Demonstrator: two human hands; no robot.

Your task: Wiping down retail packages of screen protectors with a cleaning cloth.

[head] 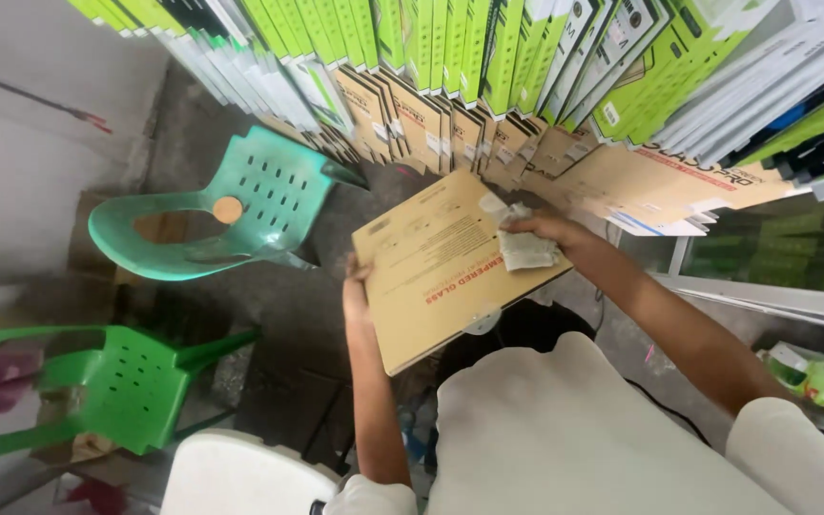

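A flat brown cardboard package (436, 267) is held in front of the body and wiped with a crumpled pale cloth (525, 250).

The package is supported from below at its near-left edge by the left hand (356, 291), whose grip is closed on that edge; its long axis is tilted from lower left to upper right. The cloth is pressed on the upper right corner by the right hand (550, 229), with the fingers closed over it, so the right hand is nearer the wiped surface. A slanted row of green, white and brown flat boxes (488, 76) is ranged just beyond the package, close to its far corner. A teal plastic chair (231, 215) and a bright green plastic chair (126, 386) are seen well apart to the left, on the floor.
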